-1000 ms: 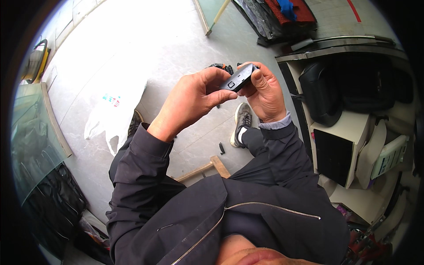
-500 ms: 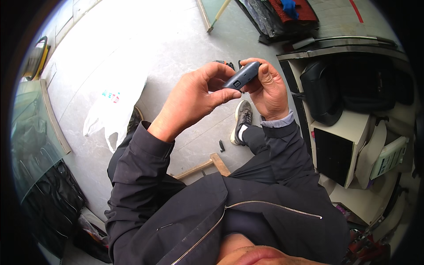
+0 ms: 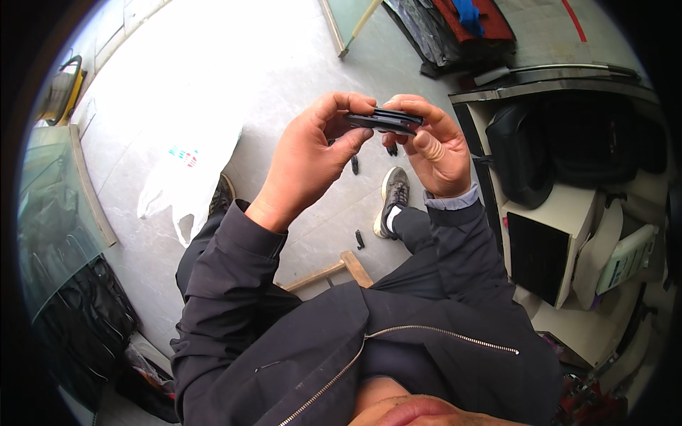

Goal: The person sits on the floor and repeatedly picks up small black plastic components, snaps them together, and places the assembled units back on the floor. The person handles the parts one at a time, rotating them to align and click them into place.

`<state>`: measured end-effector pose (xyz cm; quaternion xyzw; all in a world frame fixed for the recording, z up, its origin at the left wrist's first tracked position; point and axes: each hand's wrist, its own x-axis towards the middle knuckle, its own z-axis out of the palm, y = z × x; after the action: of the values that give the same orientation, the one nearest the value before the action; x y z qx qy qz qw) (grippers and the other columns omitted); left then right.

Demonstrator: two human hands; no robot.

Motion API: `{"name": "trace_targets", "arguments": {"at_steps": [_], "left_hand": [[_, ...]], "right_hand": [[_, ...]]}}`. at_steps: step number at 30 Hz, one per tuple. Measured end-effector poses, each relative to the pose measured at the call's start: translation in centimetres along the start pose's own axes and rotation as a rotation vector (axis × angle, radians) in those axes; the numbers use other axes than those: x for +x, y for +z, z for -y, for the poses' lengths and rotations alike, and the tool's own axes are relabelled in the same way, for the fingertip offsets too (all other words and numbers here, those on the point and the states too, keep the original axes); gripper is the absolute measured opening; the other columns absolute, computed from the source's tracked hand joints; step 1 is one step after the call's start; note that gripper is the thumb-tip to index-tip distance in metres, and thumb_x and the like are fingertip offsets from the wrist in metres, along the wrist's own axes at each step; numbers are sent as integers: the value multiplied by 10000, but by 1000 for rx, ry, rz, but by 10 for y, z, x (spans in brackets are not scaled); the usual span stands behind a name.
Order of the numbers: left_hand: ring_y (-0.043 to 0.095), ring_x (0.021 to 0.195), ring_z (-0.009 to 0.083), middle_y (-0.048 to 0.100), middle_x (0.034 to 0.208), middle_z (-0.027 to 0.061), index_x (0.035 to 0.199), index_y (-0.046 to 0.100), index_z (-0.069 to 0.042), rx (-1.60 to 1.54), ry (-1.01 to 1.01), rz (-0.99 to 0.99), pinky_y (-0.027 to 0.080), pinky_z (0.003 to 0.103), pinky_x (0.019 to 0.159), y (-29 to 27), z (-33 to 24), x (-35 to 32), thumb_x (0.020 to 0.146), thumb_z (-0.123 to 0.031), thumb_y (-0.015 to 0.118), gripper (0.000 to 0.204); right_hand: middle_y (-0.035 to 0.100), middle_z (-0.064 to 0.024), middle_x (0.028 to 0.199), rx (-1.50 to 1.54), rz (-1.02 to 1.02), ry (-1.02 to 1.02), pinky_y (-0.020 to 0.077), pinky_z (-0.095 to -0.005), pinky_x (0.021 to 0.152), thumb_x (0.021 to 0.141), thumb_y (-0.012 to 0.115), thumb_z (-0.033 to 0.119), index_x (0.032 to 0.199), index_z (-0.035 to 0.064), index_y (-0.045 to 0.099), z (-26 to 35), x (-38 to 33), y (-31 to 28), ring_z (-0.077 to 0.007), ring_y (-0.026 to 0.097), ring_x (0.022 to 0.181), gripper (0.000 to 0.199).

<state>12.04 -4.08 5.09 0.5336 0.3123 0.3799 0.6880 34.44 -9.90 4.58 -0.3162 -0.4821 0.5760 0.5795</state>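
A small, flat, dark grey and black casing (image 3: 383,122) is held up in front of me, its layered edge toward me. My left hand (image 3: 307,153) pinches its left end between thumb and fingers. My right hand (image 3: 439,150) grips the right end, thumb below and fingers over the top. What kind of device it is, I cannot make out. Beneath my hands, small black pieces (image 3: 355,166) lie on the grey tiles. Another small black piece (image 3: 359,239) rests nearer, by my shoe.
A white plastic bag (image 3: 186,174) lies on the floor to the left. A wooden frame (image 3: 355,268) sits between my legs. On the right a cabinet (image 3: 579,216) holds black bags (image 3: 518,153). Glass panels (image 3: 60,188) lean at the left. Dark bags (image 3: 433,35) stand at the far right.
The casing has turned in my hands, from its slanted side with a small port to a nearly level, layered edge. Both hands have shifted their grip slightly.
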Motion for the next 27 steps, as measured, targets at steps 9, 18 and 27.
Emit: {"name": "trace_targets", "arguments": {"at_steps": [9,18,27], "left_hand": [[792,1015,201,705,1318,122,1111,617,-35,344,439,-167,652,310,856,4,7,5,860,121,813,354],[753,930,175,640,1209,99,1088,620,-42,495,575,-207,640,298,798,5,7,5,828,109,858,383],[728,872,204,667,1062,63,1062,653,-87,603,622,-243,605,321,740,5,5,2,813,28,901,370]], "right_hand": [[607,-236,1451,50,48,-56,523,-437,1165,1014,642,-63,1286,-8,708,3,0,-5,-302,620,1356,285],[629,-240,1435,43,70,-81,574,-415,1133,1004,640,-88,1232,27,719,4,1,-6,-311,648,1347,267],[650,-243,1406,51,52,-109,567,-440,1124,1053,614,-7,1281,21,685,2,2,-6,-308,669,1308,241]]}}
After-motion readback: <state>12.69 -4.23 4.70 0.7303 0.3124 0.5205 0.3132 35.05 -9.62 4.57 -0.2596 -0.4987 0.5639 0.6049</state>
